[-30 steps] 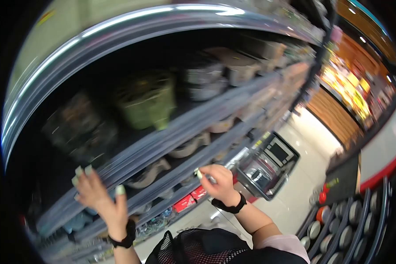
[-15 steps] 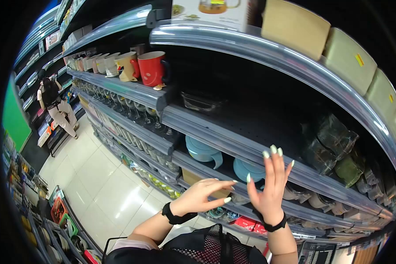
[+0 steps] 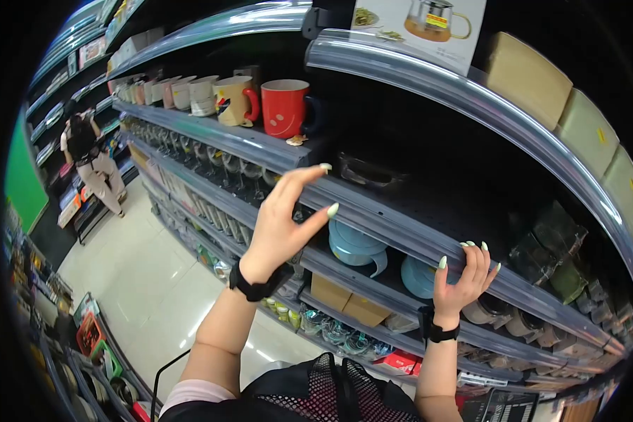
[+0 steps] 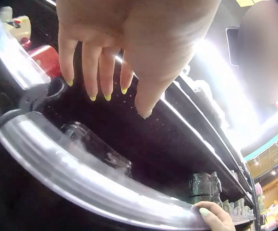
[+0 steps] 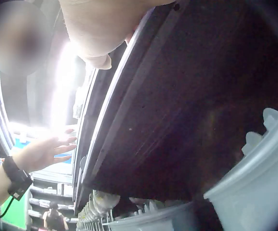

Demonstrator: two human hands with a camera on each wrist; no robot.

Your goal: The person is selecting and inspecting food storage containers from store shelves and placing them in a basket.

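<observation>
My left hand [image 3: 281,224] is raised at the front of the middle shelf [image 3: 401,224], fingers spread and nothing in them. Just beyond its fingertips lies a clear lidded container [image 3: 373,171], also seen low in the left wrist view as a dark see-through box [image 4: 98,149]. A red mug [image 3: 285,107] stands on the neighbouring shelf to the left. My right hand [image 3: 461,288] rests on the shelf's front rail, holding no item. Below that rail are light-blue pots [image 3: 355,246]. Wrapped dark packages [image 3: 550,239] sit farther right on the middle shelf.
Boxes [image 3: 527,81] line the upper shelf, beside a teapot carton [image 3: 425,24]. Several stemmed glasses [image 3: 228,169] fill a lower shelf at left. Another person [image 3: 88,155] stands down the aisle. A black basket [image 3: 503,406] is on the floor at lower right.
My view has swung left along the shelves, bringing the mugs and aisle into sight. The left hand has risen to the shelf front; the right hand has come down onto the rail.
</observation>
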